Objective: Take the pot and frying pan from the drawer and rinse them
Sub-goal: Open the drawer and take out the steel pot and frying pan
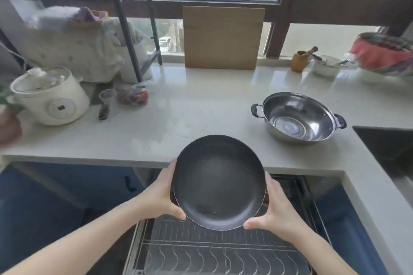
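Step in hand: taking out, second item. Frying pan (pixel 218 182), dark, round, held level above the open drawer (pixel 223 250) and just overlapping the front edge of the desk (pixel 156 127); not yet set down.

Grip, left hand (pixel 164 194): fingers curled round the pan's left rim, thumb at the near edge. Grip, right hand (pixel 273 207): clasping the right rim likewise, thumb at the lower near edge. Both pinching the pan by its rim, none spread free.

Pot (pixel 298 117): steel, two black side handles, upright on the desk, right of the pan and well apart from it, near the sink (pixel 384 143). Judged already removed from the drawer.

Rinsing: not yet begun, to judge by position.

Next move, as judgement: carry pan rightward to the sink, kept level, clear of the pot; or set down beside the pot first.

Hidden or unclear: pan handle not visible, whether absent or pointing away beneath cannot be told. Tap not in view. Sink cut off at right edge, interior dark. Drawer's wire rack partly covered by pan and arms. Left and right margins blurred.
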{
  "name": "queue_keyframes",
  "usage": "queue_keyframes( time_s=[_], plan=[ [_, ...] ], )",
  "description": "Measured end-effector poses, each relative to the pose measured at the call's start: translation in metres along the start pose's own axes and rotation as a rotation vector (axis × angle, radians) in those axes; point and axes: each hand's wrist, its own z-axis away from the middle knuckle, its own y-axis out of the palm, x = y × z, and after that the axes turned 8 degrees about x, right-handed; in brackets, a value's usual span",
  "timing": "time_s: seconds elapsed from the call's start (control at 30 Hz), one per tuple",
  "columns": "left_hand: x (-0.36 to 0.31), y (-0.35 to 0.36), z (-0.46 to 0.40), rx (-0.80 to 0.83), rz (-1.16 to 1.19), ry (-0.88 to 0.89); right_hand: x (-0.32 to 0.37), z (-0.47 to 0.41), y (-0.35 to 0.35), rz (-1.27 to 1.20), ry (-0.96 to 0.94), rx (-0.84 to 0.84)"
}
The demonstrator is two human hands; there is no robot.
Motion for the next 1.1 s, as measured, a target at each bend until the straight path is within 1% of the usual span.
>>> queue_keyframes(
  time_s=[0.1,0.2,0.37,0.53,0.73,0.83,0.97,1.1],
  plan=[
    [0.005,-0.027,-0.034,-0.048,-0.025,-0.011,0.001,-0.047,-0.012,0.06,-0.052,-0.033],
    [0.012,-0.047,-0.07,-0.02,-0.036,-0.06,-0.008,-0.092,-0.024,0.104,-0.05,-0.026],
    [0.025,-0.075,-0.124,-0.023,-0.038,-0.164,-0.027,-0.163,-0.046,0.099,-0.05,0.024],
    [0.036,-0.1,-0.167,0.02,-0.002,-0.192,-0.04,-0.216,-0.061,0.038,-0.028,0.071],
    [0.041,-0.119,-0.195,0.042,0.165,-0.223,-0.048,-0.26,-0.07,0.019,-0.086,0.111],
    [0.045,-0.128,-0.207,0.027,0.068,-0.218,-0.051,-0.275,-0.071,0.032,-0.078,0.116],
    [0.048,-0.134,-0.216,0.014,0.12,-0.192,-0.056,-0.289,-0.07,0.009,-0.065,0.125],
    [0.055,-0.137,-0.223,0.022,0.053,-0.201,-0.06,-0.295,-0.067,0.012,-0.047,0.135]
  ],
)
